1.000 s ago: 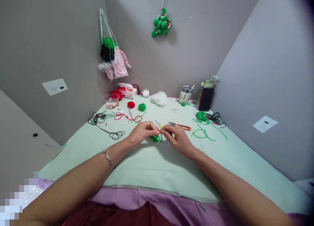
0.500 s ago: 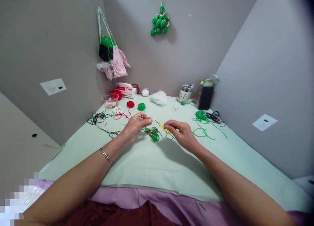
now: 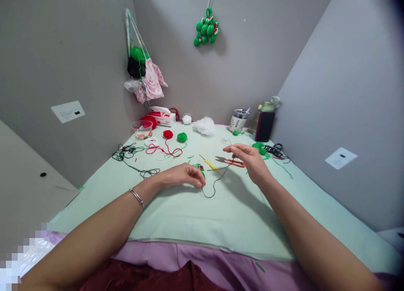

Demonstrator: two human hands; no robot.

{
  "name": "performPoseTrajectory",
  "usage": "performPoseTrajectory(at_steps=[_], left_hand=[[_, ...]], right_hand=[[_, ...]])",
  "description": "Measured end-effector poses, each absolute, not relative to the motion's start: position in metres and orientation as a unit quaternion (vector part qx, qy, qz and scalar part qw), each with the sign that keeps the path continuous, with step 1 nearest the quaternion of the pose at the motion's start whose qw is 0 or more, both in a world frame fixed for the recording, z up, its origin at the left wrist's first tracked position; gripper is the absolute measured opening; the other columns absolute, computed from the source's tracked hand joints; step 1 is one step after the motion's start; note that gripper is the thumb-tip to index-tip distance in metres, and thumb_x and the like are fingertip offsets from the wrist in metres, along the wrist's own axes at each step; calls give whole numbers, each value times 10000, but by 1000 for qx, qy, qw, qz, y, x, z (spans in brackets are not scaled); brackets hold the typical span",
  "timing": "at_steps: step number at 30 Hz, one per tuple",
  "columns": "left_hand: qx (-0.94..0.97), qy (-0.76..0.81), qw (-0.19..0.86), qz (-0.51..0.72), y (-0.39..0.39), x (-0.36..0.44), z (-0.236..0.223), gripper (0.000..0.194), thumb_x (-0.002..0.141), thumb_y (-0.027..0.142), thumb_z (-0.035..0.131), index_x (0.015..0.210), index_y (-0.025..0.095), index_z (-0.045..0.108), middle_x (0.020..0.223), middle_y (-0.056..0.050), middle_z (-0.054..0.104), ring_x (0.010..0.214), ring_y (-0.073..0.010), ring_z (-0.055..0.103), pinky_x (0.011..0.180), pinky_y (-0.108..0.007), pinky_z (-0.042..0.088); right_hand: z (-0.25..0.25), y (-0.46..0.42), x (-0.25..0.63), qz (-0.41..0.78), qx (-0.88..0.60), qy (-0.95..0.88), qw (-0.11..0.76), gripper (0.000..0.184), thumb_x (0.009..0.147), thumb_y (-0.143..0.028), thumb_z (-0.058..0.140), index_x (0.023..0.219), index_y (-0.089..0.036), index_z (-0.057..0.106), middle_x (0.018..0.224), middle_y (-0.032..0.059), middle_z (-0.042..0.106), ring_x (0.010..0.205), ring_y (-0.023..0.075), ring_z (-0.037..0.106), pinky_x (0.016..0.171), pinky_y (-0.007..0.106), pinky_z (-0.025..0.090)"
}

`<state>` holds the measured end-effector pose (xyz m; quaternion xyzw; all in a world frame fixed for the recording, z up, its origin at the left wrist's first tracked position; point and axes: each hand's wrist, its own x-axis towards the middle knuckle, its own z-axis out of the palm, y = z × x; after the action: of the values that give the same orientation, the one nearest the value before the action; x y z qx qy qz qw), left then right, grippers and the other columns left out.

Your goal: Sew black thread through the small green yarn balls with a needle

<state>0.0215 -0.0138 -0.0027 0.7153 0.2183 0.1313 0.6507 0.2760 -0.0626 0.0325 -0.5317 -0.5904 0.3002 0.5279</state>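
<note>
My left hand (image 3: 186, 175) is low over the table with its fingers pinched together on a dark yarn (image 3: 210, 197). The yarn curves from those fingertips up to my right hand (image 3: 251, 158), whose thumb and forefinger close on it. A thin tip rises above the right fingertips, too fine to name. Behind my left hand, partly covered, lies a small green crocheted piece (image 3: 200, 167) with red and white spots. Between the hands rests a yellow-handled crochet hook (image 3: 210, 165). Orange-handled thread snips (image 3: 235, 162) lie just under my right hand.
Red yarn (image 3: 168, 134) and green yarn (image 3: 182, 137) balls stand behind, near white stuffing (image 3: 204, 126). Tangled black yarn (image 3: 124, 152) lies left. At the back are a tissue box (image 3: 164, 118), a pen tin (image 3: 237, 122) and a phone (image 3: 264, 127) against a bottle.
My right hand has moved right and up, uncovering the snips. My left hand has come down and nearer to me, now covering much of the green piece. The dark yarn stretches between them.
</note>
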Motion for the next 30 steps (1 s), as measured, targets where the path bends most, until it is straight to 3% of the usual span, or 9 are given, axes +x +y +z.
performPoseTrajectory(at_steps=[4,8,11,14,18,21,23,26,30], left_hand=[[704,339,531,329,8,31,-17,151,681,277,757,785,169,737,817,-34,705,751,-157,599,779,-310,451],[616,365,568,405,18,26,-15,250,661,325,792,841,164,726,837,-31,703,782,-146,613,831,-313,462],[589,316,660,343,11,23,-10,308,646,353,821,851,152,707,832,-48,706,818,-166,647,864,-349,486],[650,267,671,235,3,29,-12,280,677,358,800,827,137,716,845,-79,720,832,-189,656,880,-370,484],[718,300,537,325,8,41,-21,157,707,327,760,752,180,728,1039,-91,724,1044,-249,622,992,-401,418],[692,337,515,379,15,39,-21,153,710,337,754,718,189,719,1212,-99,682,1180,-280,570,1045,-414,375],[651,356,545,390,16,32,-16,209,704,381,766,749,183,720,1193,-102,688,1128,-264,596,1018,-401,396],[591,377,574,424,14,19,0,276,670,420,804,809,194,729,1032,-71,722,1021,-225,616,980,-378,419],[544,295,619,484,10,5,20,276,673,402,819,806,180,723,1008,-59,711,1019,-194,603,1008,-354,418]], right_hand=[[23,-60,268,409,-491,-573,513,345,781,-493,709,840,-153,723,819,69,720,821,179,642,817,316,490],[20,-63,265,459,-466,-570,498,315,813,-466,699,852,-154,696,582,-17,600,619,125,610,695,263,487],[20,-69,261,581,-420,-581,386,287,820,-437,704,848,-152,692,751,22,682,570,97,606,623,245,497],[10,-64,253,644,-392,-577,314,292,781,-425,748,830,-139,718,999,110,720,847,172,689,772,293,550],[-11,-40,256,530,-479,-522,466,298,685,-429,817,721,-158,699,932,107,733,898,194,679,756,284,557],[-16,-28,270,487,-505,-500,508,299,702,-436,799,740,-160,689,913,96,727,825,156,665,676,237,534],[-8,-29,280,484,-507,-497,512,331,707,-459,787,785,-152,688,815,75,706,664,122,624,580,230,500],[18,-40,294,474,-497,-508,519,391,706,-501,769,871,-159,676,677,3,625,441,51,418,422,204,347],[65,-53,328,366,-474,-511,617,364,704,-508,754,874,-211,630,623,-52,536,394,28,219,378,209,171]])
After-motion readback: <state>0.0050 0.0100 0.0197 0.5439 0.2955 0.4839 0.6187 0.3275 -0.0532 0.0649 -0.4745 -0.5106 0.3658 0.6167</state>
